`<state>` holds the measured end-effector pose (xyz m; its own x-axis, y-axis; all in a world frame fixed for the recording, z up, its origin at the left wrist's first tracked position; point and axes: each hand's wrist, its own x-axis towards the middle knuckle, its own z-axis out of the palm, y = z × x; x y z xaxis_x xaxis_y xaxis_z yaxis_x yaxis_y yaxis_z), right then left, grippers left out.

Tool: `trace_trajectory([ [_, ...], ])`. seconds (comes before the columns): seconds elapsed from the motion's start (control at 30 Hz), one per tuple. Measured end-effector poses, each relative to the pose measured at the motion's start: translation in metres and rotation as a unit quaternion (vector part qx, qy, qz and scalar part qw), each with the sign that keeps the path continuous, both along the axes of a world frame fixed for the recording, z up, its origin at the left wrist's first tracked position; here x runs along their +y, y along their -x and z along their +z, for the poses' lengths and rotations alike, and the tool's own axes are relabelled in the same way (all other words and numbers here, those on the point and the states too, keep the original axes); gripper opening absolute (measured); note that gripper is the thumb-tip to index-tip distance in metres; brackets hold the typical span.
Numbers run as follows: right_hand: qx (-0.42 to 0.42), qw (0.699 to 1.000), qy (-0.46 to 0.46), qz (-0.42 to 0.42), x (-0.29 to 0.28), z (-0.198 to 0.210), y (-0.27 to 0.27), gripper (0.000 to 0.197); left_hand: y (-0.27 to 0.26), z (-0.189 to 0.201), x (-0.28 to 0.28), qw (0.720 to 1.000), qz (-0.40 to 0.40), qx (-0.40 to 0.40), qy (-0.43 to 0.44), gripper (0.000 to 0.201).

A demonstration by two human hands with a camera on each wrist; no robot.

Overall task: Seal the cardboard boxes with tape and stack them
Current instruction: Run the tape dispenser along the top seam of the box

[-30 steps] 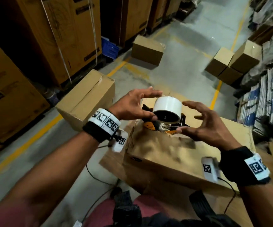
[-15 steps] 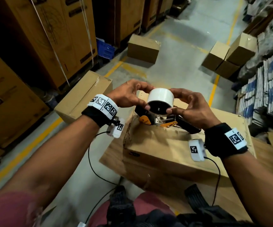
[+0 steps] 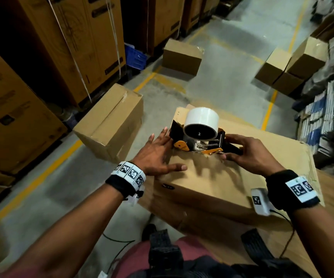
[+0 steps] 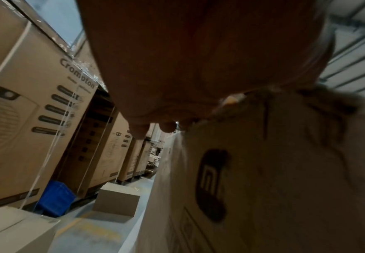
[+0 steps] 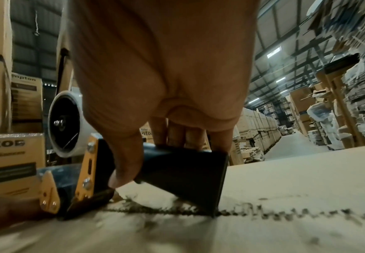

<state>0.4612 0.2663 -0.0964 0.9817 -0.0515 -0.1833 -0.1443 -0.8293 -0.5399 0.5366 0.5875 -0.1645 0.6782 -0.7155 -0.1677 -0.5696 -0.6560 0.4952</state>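
Several loose boxes (image 3: 112, 121) around dispenser (image 3: 199, 135)

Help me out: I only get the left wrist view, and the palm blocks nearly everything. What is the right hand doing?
Observer: The right hand grips the black handle of the tape dispenser.
Operator: Where does the dispenser sit?
Observer: On top of the cardboard box in front of the person, near its far left corner, with the white tape roll uppermost.
Operator: Is the left hand holding anything?
Observer: No. The left hand lies flat on the box top with its fingers straight, and its fingertips are beside the dispenser's front end.
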Motion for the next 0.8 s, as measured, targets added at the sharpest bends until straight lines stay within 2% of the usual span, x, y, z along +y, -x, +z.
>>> trace_trajectory([
  [0.07,-0.008,0.999,0.032,0.012,-0.001,-0.009,-0.003,0.045,0.002,-0.005,-0.004,0.999,0.004,-0.04,-0.029,0.126],
  [0.23,-0.014,1.0,0.013,0.013,-0.006,-0.006,0.006,0.031,0.008,-0.003,-0.006,0.992,0.02,-0.073,-0.105,0.13],
  [0.4,-0.019,0.999,0.022,-0.03,-0.039,0.022,0.026,0.03,0.009,0.002,-0.009,0.988,0.023,-0.069,-0.138,0.131],
  [0.53,-0.004,0.997,-0.026,-0.076,-0.078,0.041,0.06,0.033,0.008,0.003,-0.009,0.987,0.019,-0.057,-0.146,0.132],
  [0.7,0.003,0.99,-0.038,-0.135,-0.11,0.045,0.093,0.036,0.007,0.002,-0.009,0.986,0.014,-0.065,-0.152,0.13],
  [0.8,-0.009,0.989,-0.056,-0.137,-0.115,0.038,0.099,0.04,0.007,0.002,-0.01,0.984,0.016,-0.077,-0.16,0.13],
])
